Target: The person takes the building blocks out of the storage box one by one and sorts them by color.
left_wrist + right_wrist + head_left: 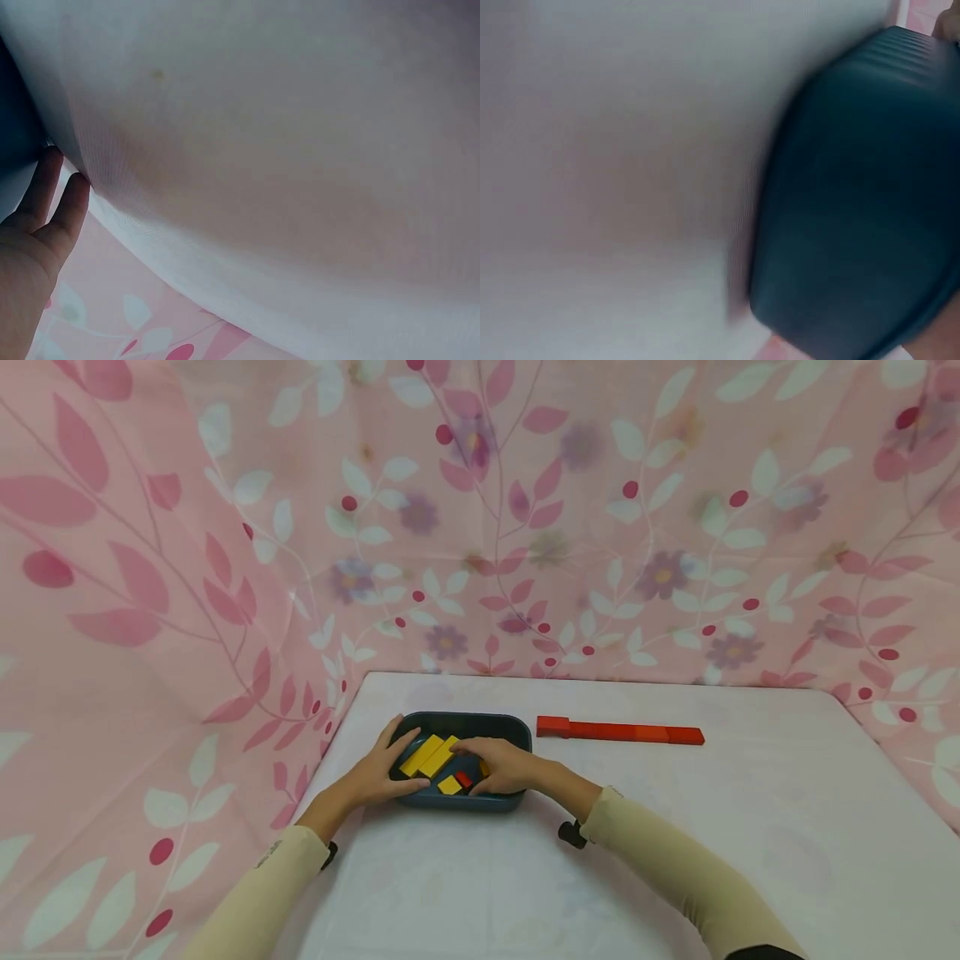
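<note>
A dark blue plastic tub stands on the white-covered table. Inside it lie long yellow blocks, a small yellow block and a small red block. My left hand holds the tub's left end, its thumb over the front rim; in the left wrist view two fingers lie along the outside. My right hand reaches in over the right side, thumb and fingers spread apart above the blocks. Part of another yellow block shows beneath its palm. The right wrist view shows mostly the tub's outer wall.
A row of red blocks lies end to end on the table, right of the tub; its left end block looks taller. Pink floral cloth hangs behind and at the left.
</note>
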A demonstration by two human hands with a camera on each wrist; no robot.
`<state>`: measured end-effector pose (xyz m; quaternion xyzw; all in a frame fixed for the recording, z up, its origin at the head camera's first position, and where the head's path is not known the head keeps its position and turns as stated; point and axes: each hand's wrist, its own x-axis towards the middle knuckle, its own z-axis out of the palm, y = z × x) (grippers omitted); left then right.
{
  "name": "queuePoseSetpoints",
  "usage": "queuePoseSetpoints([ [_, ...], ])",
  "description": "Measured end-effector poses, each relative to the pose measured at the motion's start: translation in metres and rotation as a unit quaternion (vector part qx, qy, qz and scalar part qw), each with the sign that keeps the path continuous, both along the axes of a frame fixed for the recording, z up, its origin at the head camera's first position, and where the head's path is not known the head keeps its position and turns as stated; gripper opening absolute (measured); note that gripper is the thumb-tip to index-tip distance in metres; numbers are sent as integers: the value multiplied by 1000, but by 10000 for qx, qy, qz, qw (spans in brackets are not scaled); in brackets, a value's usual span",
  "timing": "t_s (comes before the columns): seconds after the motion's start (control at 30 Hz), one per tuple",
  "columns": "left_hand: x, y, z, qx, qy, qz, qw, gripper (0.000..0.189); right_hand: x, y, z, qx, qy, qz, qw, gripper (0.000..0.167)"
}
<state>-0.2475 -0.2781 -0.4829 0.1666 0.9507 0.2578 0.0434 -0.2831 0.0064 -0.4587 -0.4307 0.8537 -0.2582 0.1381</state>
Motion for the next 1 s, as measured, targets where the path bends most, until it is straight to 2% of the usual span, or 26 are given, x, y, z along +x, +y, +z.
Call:
queuePoseSetpoints([
  [0.43, -1, 0, -1, 35, 14, -10, 10000, 97, 3, -19, -9, 458, 602, -43, 9971, 48],
  [0.6, -2, 0, -1, 54, 101, -32, 9999, 95, 2, -24, -11, 549, 978, 39, 9937, 38],
  [0.83, -3, 0, -5, 64, 114, -93, 9999, 94, 4, -29, -15, 540, 1031, 64, 9932, 36],
  [1.0, -3, 1, -3, 87, 72, -3, 9999, 94, 1, -33, -16, 344, 1463, 288, 9882, 35],
])
